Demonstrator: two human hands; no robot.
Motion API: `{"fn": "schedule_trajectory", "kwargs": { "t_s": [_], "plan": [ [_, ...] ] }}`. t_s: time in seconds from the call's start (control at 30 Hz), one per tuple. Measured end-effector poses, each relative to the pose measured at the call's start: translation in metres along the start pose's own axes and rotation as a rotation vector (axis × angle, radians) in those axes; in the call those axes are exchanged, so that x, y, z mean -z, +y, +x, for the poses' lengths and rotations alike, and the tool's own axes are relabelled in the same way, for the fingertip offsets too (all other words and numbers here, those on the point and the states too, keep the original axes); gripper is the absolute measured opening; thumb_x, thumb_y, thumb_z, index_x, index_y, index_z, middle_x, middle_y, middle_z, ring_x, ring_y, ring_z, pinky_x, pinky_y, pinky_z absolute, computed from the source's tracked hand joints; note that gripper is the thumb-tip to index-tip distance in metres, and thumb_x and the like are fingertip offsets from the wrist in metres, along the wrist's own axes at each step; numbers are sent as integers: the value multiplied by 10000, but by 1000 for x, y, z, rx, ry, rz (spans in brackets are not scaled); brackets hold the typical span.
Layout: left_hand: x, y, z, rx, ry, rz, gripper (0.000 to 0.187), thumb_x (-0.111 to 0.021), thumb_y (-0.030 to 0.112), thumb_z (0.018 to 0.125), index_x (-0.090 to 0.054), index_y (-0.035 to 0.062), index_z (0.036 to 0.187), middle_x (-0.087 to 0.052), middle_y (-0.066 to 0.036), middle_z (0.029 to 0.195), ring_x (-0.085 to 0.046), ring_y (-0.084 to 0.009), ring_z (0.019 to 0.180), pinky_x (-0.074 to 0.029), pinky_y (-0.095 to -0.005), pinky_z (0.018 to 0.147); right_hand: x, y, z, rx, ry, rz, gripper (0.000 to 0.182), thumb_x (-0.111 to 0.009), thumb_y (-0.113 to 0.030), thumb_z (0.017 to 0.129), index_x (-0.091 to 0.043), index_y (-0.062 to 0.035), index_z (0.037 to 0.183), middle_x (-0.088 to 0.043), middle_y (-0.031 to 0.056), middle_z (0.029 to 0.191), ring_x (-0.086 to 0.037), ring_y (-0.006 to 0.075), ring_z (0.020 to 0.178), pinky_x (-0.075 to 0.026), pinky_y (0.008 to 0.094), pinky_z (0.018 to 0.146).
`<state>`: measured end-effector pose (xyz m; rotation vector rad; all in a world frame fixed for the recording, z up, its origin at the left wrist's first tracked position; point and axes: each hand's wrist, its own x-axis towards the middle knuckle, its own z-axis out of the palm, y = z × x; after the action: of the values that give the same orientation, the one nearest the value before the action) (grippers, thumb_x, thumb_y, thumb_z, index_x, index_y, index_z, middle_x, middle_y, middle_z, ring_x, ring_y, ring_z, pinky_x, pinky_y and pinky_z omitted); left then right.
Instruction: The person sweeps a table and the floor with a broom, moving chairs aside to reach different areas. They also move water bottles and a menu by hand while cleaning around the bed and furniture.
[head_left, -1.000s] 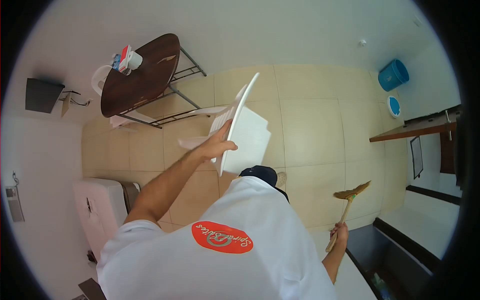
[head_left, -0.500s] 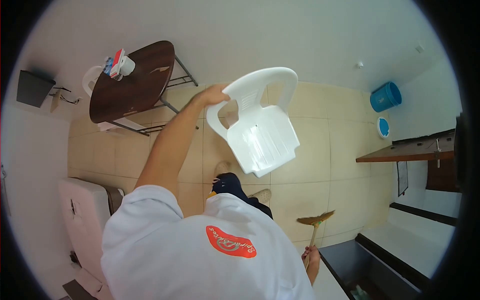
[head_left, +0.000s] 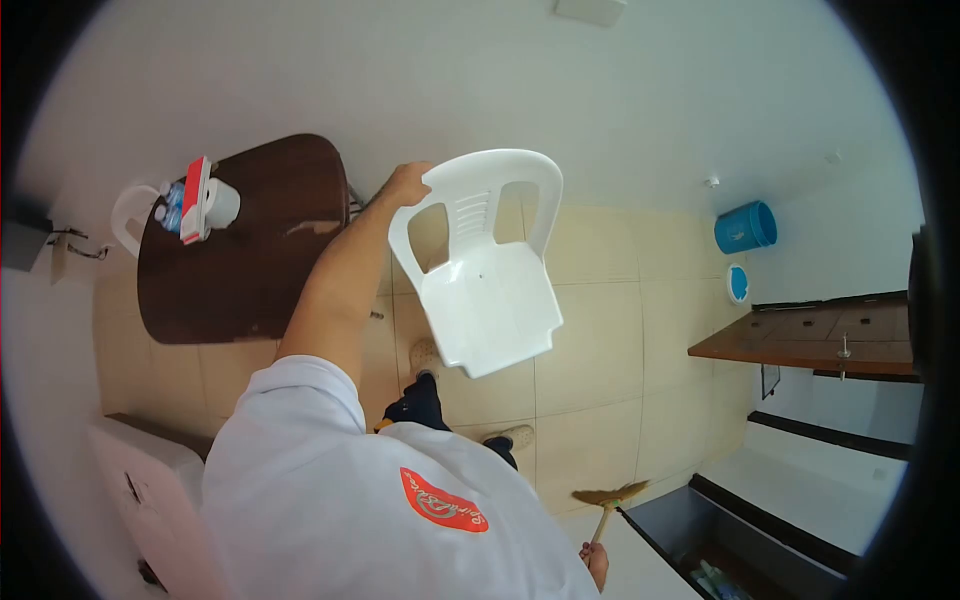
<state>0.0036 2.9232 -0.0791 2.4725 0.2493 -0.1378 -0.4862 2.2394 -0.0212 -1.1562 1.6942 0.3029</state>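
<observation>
Left-hand fingers [head_left: 412, 174] are curled around the upper left corner of a white plastic chair [head_left: 488, 305], grasping the rim of its backrest. The chair is just to the right of these fingers, its seat facing up and spreading below them; its legs are hidden, so whether they touch the tiled floor [head_left: 595, 350] cannot be told. Well below and to the right, near the bottom of the view, the right-hand fingers [head_left: 590, 551] are wrapped around the handle of a broom [head_left: 607, 512], whose tan bristles fan out just above them. To the left of the left-hand fingers is a dark brown counter [head_left: 240, 285] with rounded corners. On it, farther left of those fingers, a white cylinder [head_left: 223, 206] is beside a red and white box [head_left: 195, 203], with clear blue bottles [head_left: 171, 207] just beyond. Past them, a second white chair [head_left: 128, 212] shows at the counter's far edge. Below the left-hand fingers are two pale shoes [head_left: 424, 356] and a white shirt [head_left: 330, 510] with a red patch. Far to the right of the left-hand fingers, a blue bucket [head_left: 745, 229] is near the wall, above a brown door [head_left: 780, 340].
</observation>
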Motion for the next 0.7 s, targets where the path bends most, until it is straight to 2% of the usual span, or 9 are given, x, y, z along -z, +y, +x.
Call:
{"fn": "schedule_trajectory", "kwargs": {
  "t_s": [0.13,0.2,0.27,0.4,0.47,0.6,0.67,0.7],
  "plan": [
    [29,-36,48,24,85,-14,318,-636,61,759,-607,84,1075,-644,-143,1008,-597,-326,982,-479,-400,846,-22,16,-16,-125,-5,41,112,-431,-146,937,-429,-34,954,-493,58,739,-421,113,553,-394,246,484],
    [50,-39,63,36,159,94,304,-624,66,773,-601,88,1075,-643,-131,1008,-601,-321,971,-484,-407,839,-31,19,-23,-64,-49,-163,108,-429,-139,918,-457,-37,901,-479,35,706,-414,96,517,-400,217,456],
    [60,-46,89,43,175,155,282,-623,86,784,-597,95,1064,-638,-123,1008,-598,-313,976,-490,-415,827,-23,30,4,-176,19,94,90,-417,-130,909,-453,-51,933,-484,32,730,-419,92,511,-395,209,438],
    [82,-71,117,-40,255,416,190,-592,118,813,-605,116,1002,-629,-98,973,-604,-296,963,-513,-421,768,-65,-5,-45,-88,41,-44,117,-428,-138,908,-479,-33,896,-507,44,742,-446,109,546,-411,240,497],
    [79,-74,120,-39,358,505,179,-564,113,823,-604,122,997,-622,-96,954,-607,-285,952,-522,-418,737,-83,-15,-60,-53,32,-103,135,-434,-142,907,-492,-24,877,-519,50,748,-460,117,563,-418,255,527],
    [88,-78,123,53,593,546,180,-530,110,838,-595,119,1006,-605,-100,950,-610,-261,922,-532,-404,700,-115,-39,-70,20,-16,-234,174,-445,-150,905,-518,-7,839,-542,62,760,-488,134,597,-434,286,586],
    [92,-85,120,135,543,549,187,-529,101,834,-590,106,1011,-601,-115,965,-604,-276,929,-529,-417,706,-134,-60,-74,35,-72,-366,72,-433,-114,900,-444,-53,936,-508,59,779,-449,111,558,-405,248,483],
    [99,-89,118,171,525,556,190,-529,96,833,-587,100,1014,-599,-123,973,-601,-283,933,-528,-423,709,-144,-68,-71,41,-111,-427,91,-427,-96,898,-407,-76,984,-492,58,788,-430,99,538,-390,230,432]
  ]
}}
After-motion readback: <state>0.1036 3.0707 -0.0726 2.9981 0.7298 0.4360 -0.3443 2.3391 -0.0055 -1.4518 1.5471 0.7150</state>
